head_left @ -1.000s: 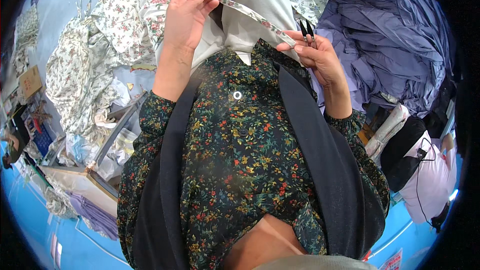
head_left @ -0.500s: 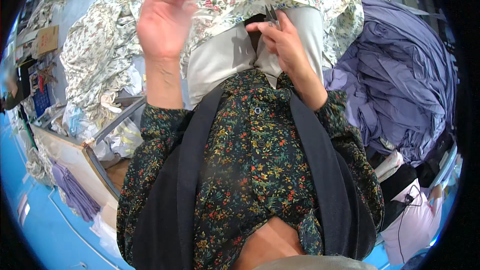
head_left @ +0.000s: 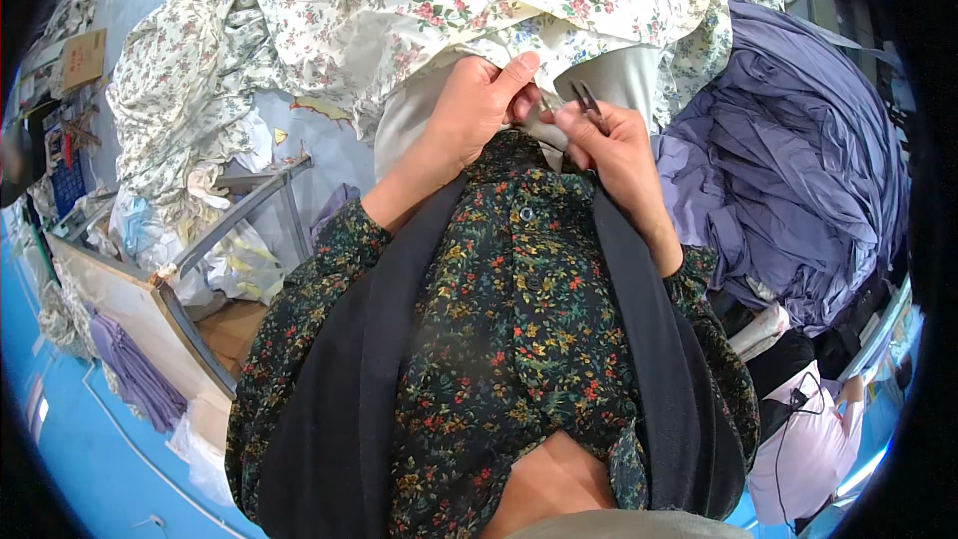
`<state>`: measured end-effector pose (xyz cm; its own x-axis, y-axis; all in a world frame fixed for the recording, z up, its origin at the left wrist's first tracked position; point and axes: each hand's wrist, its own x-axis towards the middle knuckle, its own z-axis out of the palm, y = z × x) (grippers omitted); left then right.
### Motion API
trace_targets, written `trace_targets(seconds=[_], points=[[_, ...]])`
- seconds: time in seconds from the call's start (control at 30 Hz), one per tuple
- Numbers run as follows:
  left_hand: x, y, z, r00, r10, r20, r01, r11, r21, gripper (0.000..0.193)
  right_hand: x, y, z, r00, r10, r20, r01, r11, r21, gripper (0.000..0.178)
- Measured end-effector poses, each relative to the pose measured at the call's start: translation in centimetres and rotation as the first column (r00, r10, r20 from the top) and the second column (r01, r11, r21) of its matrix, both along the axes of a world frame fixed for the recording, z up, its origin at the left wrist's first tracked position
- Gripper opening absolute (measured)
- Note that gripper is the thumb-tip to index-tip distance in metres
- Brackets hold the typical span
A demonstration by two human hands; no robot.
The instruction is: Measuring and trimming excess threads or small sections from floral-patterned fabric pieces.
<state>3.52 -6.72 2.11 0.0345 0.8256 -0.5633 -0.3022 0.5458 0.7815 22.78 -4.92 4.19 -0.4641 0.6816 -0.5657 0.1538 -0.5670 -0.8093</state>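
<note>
White fabric printed with red and blue flowers [head_left: 499, 2] lies over my lap and spreads away from me. My left hand [head_left: 474, 110] is closed at its near edge, thumb and fingers pinched on the cloth. Close beside it on the right, my right hand [head_left: 621, 148] is closed round a pair of small thread snips [head_left: 589, 100], whose dark tips point up and away. The right thumb and forefinger come close to the left fingertips, with a pale edge between them. What the right fingertips touch there is too small to tell.
A large heap of purple-grey cloth [head_left: 798, 160] stands at the right. More floral fabric [head_left: 185, 90] is bunched at the left, by a metal-framed bin [head_left: 239, 220] holding plastic bags. A person in pink [head_left: 803, 449] sits at lower right, and a cardboard box [head_left: 84, 60] stands far left.
My left hand, raised and open before, has come down and right to pinch the fabric edge. My right hand has moved slightly right and nearer me, still holding the snips.
</note>
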Motion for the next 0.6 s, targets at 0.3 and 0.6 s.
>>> trace_targets(seconds=[0.3, 0.6], points=[[-0.1, -0.5, -0.8, 0.986, 0.006, -0.166, -0.001, 0.999, 0.035, 0.03, -1.6, 0.9, -1.1, 0.947, -0.223, 0.231, 0.093, 0.879, 0.468, 0.017], [0.6, -0.7, -0.2, 0.946, -0.015, -0.323, 0.033, 0.998, 0.048, 0.023, -1.6, 1.9, -2.4, 0.996, -0.029, 0.079, 0.002, 0.948, 0.318, 0.017]])
